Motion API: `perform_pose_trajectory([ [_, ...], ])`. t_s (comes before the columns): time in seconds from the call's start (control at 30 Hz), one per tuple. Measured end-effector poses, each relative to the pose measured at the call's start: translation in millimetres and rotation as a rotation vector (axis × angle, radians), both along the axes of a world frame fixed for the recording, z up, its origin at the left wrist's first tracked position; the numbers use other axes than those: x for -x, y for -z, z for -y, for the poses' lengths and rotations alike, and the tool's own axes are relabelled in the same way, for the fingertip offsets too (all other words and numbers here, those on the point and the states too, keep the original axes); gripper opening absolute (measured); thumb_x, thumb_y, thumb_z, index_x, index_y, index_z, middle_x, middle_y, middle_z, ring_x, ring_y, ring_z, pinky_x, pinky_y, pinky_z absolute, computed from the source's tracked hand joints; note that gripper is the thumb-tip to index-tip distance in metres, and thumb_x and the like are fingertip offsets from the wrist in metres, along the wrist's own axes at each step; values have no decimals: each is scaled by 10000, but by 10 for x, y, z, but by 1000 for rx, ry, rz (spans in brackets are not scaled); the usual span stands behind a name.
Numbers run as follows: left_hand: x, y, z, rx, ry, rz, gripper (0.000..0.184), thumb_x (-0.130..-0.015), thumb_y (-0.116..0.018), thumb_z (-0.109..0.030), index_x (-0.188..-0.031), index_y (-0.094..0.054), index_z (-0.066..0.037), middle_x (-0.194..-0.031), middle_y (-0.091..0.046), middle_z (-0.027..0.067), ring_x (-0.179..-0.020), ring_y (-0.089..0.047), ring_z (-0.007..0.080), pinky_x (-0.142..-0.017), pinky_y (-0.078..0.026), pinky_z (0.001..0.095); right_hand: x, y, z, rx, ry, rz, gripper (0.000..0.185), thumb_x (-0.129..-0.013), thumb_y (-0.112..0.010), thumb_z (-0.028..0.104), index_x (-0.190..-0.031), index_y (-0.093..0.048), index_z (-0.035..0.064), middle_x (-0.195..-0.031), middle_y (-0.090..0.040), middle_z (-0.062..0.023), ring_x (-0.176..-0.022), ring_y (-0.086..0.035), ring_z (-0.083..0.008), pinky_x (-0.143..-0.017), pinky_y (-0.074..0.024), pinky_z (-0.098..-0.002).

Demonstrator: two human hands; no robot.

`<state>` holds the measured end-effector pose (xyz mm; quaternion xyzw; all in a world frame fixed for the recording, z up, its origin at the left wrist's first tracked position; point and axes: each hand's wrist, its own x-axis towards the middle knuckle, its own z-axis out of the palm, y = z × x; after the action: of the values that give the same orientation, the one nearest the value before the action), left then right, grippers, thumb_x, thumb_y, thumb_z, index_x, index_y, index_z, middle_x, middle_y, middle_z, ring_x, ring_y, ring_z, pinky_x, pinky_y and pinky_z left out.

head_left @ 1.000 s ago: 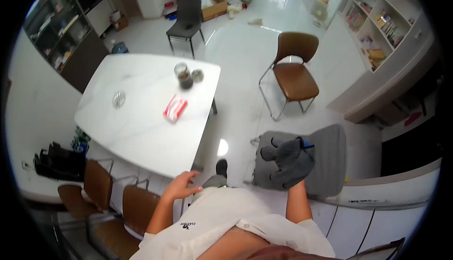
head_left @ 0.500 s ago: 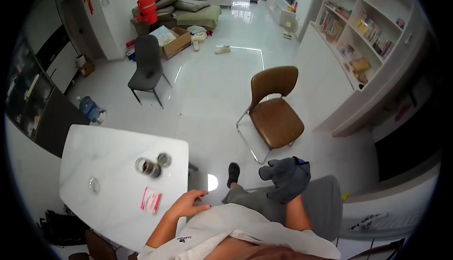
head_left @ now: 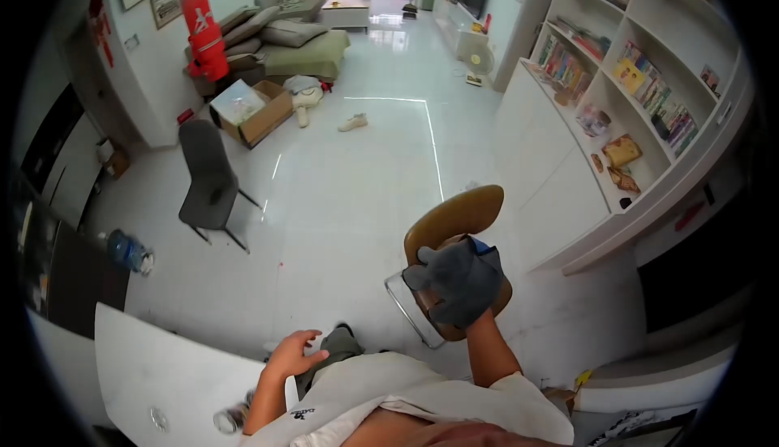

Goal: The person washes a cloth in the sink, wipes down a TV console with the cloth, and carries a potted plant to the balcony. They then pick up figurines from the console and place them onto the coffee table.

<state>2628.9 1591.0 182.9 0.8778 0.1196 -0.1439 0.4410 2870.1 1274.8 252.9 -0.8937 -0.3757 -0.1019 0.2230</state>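
Note:
My left hand (head_left: 290, 354) is held low in front of me with its fingers apart and nothing in it, above the near edge of the white marble-patterned table (head_left: 174, 350). A dark grey cloth, glove-like thing (head_left: 462, 281) with stubby lobes and a bit of blue at its top covers my right hand. Only the bare wrist and forearm show below it. Whether my hand wears or grips it is hidden. Behind it, from this view, stands the brown chair (head_left: 454, 213) with metal legs. I cannot tell whether they touch.
A glass jar (head_left: 230, 421) and a round glass dish (head_left: 158, 419) are on the table. Ahead on the left stands a dark grey chair (head_left: 208, 179), with a cardboard box (head_left: 268, 122) beyond. A shoe (head_left: 353, 122) lies on the floor. White shelves (head_left: 596, 74) line the right.
I have moved forward and my view has shifted; the table has slid toward the lower left. My right hand with the grey cloth thing now overlaps the brown chair. My left hand stays open.

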Motion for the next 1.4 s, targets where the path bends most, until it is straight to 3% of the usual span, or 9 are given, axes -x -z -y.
perform_pose_trajectory([
  [0.2, -1300, 571, -953, -128, 161, -218, 638, -776, -757, -430, -1301, -585, -111, -1194, -620, 219, -1048, -629, 348, -892, -511, 428, -924, -166, -677, -82, 293, -45, 263, -743, -690, 249, -939, -602, 99, -911, -593, -60, -838, -586, -262, -759, -459, -372],
  [0.37, -2831, 410, -1795, -326, 334, -147, 600, -804, -718, -450, -1292, -586, -127, -1179, -618, 236, -1078, -598, 406, -912, -494, 464, -2117, 578, -1061, -1210, 199, -843, 269, -759, -668, 250, -952, -600, 76, -913, -596, -75, -842, -586, -276, -755, -463, -383],
  [0.6, -5110, 167, -2771, -455, 528, -111, 585, -833, -685, -433, -1320, -555, -136, -1189, -614, 204, -1049, -612, 379, -896, -505, 447, -3403, 805, -1549, -1560, 271, -924, 283, -782, -637, 250, -971, -596, 43, -917, -601, -95, -847, -585, -296, -750, -469, -399],
  [0.8, -6426, 702, -3269, -83, 297, -228, 571, -830, -699, -425, -1285, -587, -100, -1186, -639, 198, -1033, -646, 342, -878, -520, 405, -4632, 1072, -1851, -1644, 313, -905, 300, -801, -611, 250, -986, -594, 15, -921, -604, -113, -851, -585, -313, -746, -474, -413],
  [0.97, -6639, 2458, -4212, -339, 60, -413, 545, -800, -729, -443, -1196, -637, -80, -1158, -670, 173, -1011, -666, 309, -875, -528, 360, -6271, 1180, -2194, -1645, 254, -926, 316, -817, -590, 251, -999, -591, -8, -924, -607, -127, -854, -585, -328, -742, -479, -424],
  [1.0, -6498, 2774, -4427, -348, 27, -429, 539, -799, -741, -430, -1180, -635, -65, -1085, -691, 150, -911, -688, 281, -766, -550, 375, -6642, 1136, -2298, -1646, 231, -932, 320, -820, -585, 251, -1002, -591, -13, -924, -608, -130, -855, -585, -330, -742, -479, -427],
  [1.07, -6522, 2597, -4542, 217, -515, -936, 444, -829, -735, -349, -1150, -632, -59, -959, -680, 124, -798, -681, 255, -636, -536, 389, -7346, 1038, -2519, -1633, 192, -945, 327, -827, -577, 251, -1007, -590, -22, -926, -609, -136, -857, -585, -336, -740, -481, -431],
  [1.13, -6629, 2534, -4625, 360, -708, -956, 422, -833, -732, -331, -1138, -632, -57, -943, -675, 122, -782, -676, 252, -621, -531, 386, -8041, 866, -2726, -1607, 141, -942, 335, -833, -568, 251, -1012, -589, -31, -927, -610, -142, -858, -585, -342, -739, -483, -436],
  [1.4, -8568, 2794, -4791, 575, -820, -934, 335, -845, -716, -259, -1089, -631, -46, -876, -652, 115, -716, -657, 242, -560, -510, 373, -10207, 802, -3283, -1644, 61, -921, 368, -859, -533, 252, -1033, -585, -69, -931, -615, -166, -864, -585, -365, -733, -490, -454],
])
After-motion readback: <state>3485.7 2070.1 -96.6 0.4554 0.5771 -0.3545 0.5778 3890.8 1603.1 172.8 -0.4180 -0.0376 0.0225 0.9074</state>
